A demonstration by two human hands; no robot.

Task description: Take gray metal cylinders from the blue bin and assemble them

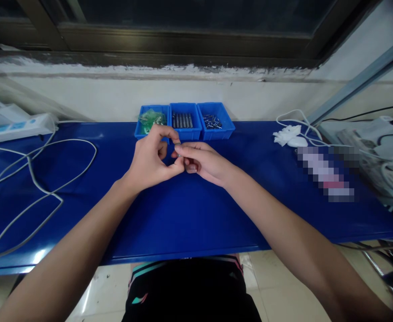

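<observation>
My left hand (151,158) and my right hand (204,162) meet above the middle of the blue table (183,214), fingertips touching. Between them they pinch a tiny metal part (179,155), mostly hidden by the fingers. Just behind the hands stand three small blue bins in a row: the left bin (139,132) holds greenish clear pieces, the middle bin (185,133) holds dark metal rods laid side by side, and the right bin (228,127) holds small dark metal parts.
A white power strip (15,129) lies at the far left, its white cable (48,192) looping over the table's left side. White cloth gloves (288,134) and more cables lie at the right, beside a blurred-out patch. A wall and window sill rise behind the bins.
</observation>
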